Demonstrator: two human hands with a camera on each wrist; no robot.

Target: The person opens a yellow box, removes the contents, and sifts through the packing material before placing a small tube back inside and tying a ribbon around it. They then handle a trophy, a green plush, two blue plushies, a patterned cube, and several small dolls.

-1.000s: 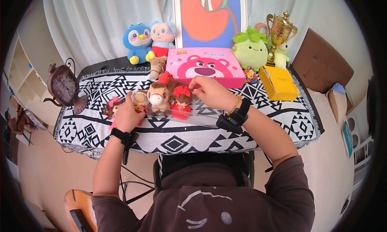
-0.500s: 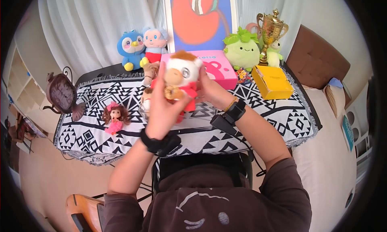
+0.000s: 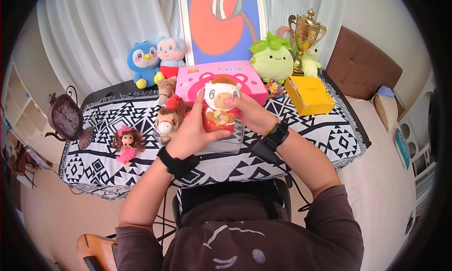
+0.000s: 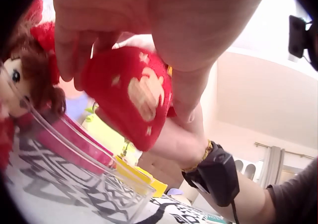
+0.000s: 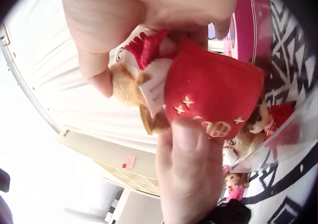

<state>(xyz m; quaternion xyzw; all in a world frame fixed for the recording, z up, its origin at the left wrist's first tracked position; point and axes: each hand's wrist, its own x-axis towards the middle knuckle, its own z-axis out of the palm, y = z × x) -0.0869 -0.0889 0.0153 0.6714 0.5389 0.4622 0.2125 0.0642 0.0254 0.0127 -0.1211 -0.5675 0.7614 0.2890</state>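
Observation:
Both hands hold a small plush animal [image 3: 221, 96] with a white head, brown tuft and red outfit, upright over a clear plastic box [image 3: 230, 143]. My left hand [image 3: 189, 132] grips its left side and lower front, thumb across the red base. From the other side, my right hand [image 3: 254, 113] holds the head, its thumb on the tan muzzle. The red base [image 4: 126, 92] with pale embroidery shows in the left wrist view. Inside the box are a tan plush horse [image 3: 166, 123] and a doll with a red bow [image 4: 17, 80], beside my left hand.
A pink-dressed doll [image 3: 127, 146] lies on the patterned cloth at left, near a fish-shaped clock [image 3: 69, 118]. Behind stand a pink box [image 3: 188, 80], a blue penguin plush [image 3: 143, 66], a green plush [image 3: 271, 61] and a gold trophy [image 3: 307, 35]. A yellow box [image 3: 310, 97] is at right.
My left hand has lifted the plush animal from the left side and brought it to the middle. My right hand has joined it there. The plush now faces me upright.

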